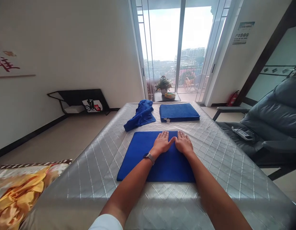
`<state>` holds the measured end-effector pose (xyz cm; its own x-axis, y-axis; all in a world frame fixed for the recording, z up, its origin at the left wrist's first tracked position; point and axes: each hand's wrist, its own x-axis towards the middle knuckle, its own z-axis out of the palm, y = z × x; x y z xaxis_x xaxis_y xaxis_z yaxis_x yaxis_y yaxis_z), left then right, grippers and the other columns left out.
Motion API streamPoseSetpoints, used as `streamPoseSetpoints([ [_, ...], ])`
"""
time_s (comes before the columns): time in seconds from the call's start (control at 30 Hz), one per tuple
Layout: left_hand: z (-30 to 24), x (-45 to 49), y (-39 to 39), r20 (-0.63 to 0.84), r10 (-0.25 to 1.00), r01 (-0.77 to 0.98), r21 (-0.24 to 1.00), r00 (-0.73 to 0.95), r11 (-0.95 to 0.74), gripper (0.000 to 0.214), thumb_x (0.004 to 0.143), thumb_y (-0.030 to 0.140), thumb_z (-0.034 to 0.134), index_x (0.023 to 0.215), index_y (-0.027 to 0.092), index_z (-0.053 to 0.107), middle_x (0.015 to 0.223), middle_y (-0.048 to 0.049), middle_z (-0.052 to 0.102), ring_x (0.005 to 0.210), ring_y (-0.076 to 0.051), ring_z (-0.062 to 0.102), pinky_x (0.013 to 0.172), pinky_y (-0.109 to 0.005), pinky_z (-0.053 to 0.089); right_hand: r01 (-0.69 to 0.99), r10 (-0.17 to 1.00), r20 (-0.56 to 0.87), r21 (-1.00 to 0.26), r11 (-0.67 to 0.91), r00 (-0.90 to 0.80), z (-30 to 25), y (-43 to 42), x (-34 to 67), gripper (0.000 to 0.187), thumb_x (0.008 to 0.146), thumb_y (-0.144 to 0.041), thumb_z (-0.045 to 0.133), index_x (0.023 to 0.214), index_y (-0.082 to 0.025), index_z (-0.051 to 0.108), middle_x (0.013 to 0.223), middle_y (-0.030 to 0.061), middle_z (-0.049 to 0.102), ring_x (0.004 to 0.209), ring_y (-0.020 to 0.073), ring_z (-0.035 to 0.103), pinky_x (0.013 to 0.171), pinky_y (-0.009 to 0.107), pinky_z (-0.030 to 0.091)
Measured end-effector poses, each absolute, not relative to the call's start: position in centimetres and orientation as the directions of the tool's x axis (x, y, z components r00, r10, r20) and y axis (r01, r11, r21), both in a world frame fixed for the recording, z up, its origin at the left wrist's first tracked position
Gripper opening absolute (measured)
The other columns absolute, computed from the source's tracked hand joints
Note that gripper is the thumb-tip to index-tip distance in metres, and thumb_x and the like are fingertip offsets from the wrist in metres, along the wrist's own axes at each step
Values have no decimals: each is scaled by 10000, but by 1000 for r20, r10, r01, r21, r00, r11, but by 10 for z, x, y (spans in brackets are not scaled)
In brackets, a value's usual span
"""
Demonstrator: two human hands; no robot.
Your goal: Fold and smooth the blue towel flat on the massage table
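A blue towel point(138, 159) lies flat and smooth, roughly rectangular, on the silver quilted bed cover point(217, 159). My left hand point(162, 142) rests palm down near its far edge, fingers stretched forward. Beside it, my right hand point(183, 142) presses flat at the far right part of the same towel, and the two thumbs meet or nearly meet. A dark band with a watch circles my left wrist. Beyond the hands, a neat stack of folded blue towels point(179, 112) sits at the right, with a white tag showing. A crumpled blue towel point(142, 115) lies to its left.
Behind the bed, a small table point(157, 97) bears a potted plant point(163, 83) and a tissue pack point(170, 95) before the glass door. A grey armchair point(277, 111) with a power strip point(243, 134) stands right. Yellow cloth point(21, 195) lies at lower left.
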<state>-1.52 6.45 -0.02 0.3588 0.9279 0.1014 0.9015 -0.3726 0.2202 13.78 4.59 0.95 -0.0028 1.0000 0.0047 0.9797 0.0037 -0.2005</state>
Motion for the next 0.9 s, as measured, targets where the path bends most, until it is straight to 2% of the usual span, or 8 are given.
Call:
streamPoseSetpoints([
  [0.17, 0, -95, 70, 66, 985, 965, 199, 159, -169, 923, 986, 717, 44, 1596, 74, 302, 1670, -168, 250, 1558, -278, 200, 1272, -454, 166, 974, 1000, -8, -227, -13, 12, 10, 48, 137, 666, 1054, -398, 184, 1630, -64, 228, 1703, 81, 188, 1568, 191, 155, 1268, 360, 83],
  [0.37, -2, -168, 65, 69, 998, 989, 150, 4, -14, 911, 1000, 693, 46, 1591, 43, 288, 1664, -195, 250, 1549, -285, 231, 1258, -457, 206, 976, 1000, -9, -217, -5, 3, 10, 48, 137, 664, 1056, -386, 187, 1629, -53, 218, 1704, 84, 180, 1567, 196, 157, 1268, 362, 86],
  [0.73, 0, -175, 62, 36, 999, 989, 149, -13, 7, 936, 1011, 682, 72, 1584, -38, 240, 1660, -232, 237, 1555, -285, 210, 1267, -408, 167, 982, 1000, -6, -188, -29, 28, 9, 50, 137, 675, 1052, -407, 180, 1630, -61, 222, 1705, 80, 183, 1567, 185, 158, 1269, 362, 95],
  [0.9, 1, -174, 61, 43, 999, 987, 157, -27, 20, 905, 1020, 670, 102, 1589, -19, 251, 1664, -211, 238, 1553, -283, 219, 1271, -420, 163, 984, 1000, -14, -174, -30, 28, 7, 52, 138, 677, 1055, -417, 172, 1630, -62, 222, 1706, 82, 189, 1566, 187, 158, 1271, 362, 89],
])
